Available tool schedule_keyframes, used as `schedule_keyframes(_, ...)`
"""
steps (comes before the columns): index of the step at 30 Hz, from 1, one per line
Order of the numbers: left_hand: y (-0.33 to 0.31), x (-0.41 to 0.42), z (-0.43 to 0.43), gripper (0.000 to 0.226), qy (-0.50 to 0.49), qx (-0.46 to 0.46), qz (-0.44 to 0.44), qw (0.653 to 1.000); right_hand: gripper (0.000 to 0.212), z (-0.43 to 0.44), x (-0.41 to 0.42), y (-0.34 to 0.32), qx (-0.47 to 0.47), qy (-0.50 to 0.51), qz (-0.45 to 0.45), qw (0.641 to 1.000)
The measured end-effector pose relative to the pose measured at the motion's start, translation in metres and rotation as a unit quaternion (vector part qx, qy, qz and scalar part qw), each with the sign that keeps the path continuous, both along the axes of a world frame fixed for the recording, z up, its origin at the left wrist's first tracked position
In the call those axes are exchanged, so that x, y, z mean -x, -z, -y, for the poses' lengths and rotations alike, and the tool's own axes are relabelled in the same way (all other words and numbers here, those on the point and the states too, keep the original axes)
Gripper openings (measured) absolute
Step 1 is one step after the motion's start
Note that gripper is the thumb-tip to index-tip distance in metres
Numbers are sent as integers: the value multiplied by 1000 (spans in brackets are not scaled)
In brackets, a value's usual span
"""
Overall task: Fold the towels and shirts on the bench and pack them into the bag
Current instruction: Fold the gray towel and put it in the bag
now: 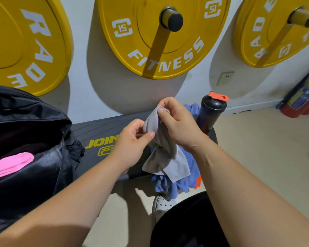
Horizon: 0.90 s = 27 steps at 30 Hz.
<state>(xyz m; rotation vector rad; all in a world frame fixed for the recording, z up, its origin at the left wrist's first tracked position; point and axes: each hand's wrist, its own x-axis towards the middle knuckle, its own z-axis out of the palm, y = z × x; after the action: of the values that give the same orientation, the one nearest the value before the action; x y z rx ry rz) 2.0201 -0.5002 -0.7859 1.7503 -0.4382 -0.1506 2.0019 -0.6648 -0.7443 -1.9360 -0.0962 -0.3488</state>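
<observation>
Both hands, left hand and right hand, pinch the gray towel bunched between them, so I'd find the corners before folding.

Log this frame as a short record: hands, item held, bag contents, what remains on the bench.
left hand: pinches grey towel edge
right hand: pinches towel's top edge
grey towel: hangs crumpled, lifted above bench
bag: black, open, left of hands; pink cloth inside
remaining on bench: blue garment draped over near edge; shaker bottle standing at right end
</observation>
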Motion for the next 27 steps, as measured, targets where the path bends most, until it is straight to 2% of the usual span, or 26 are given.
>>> schedule_keyframes(2,-4,5,-13,5,15,37,-47,998,9,-2,3,0,-13,-5,-8,1000)
schedule_keyframes(8,-38,-3,-59,12,69,-1,-79,994,12,0,10,-10,-52,-40,-67,996)
schedule_keyframes(13,-87,-6,-86,13,88,-53,-52,993,16,-5,28,-43,-62,-97,-119,986)
schedule_keyframes(17,-124,-3,-104,11,142,-36,-54,988,16,-4,42,-73,-35,-122,-107,986)
schedule_keyframes(20,-139,0,-114,31,174,-63,-57,981,13,0,49,-94,1,-115,-95,989)
schedule_keyframes(24,-130,5,-122,33,168,-120,-70,976,13,9,54,-107,2,-78,-82,994)
schedule_keyframes(27,-111,8,-133,58,169,-170,-98,966,17,18,58,-99,-47,-37,-89,994)
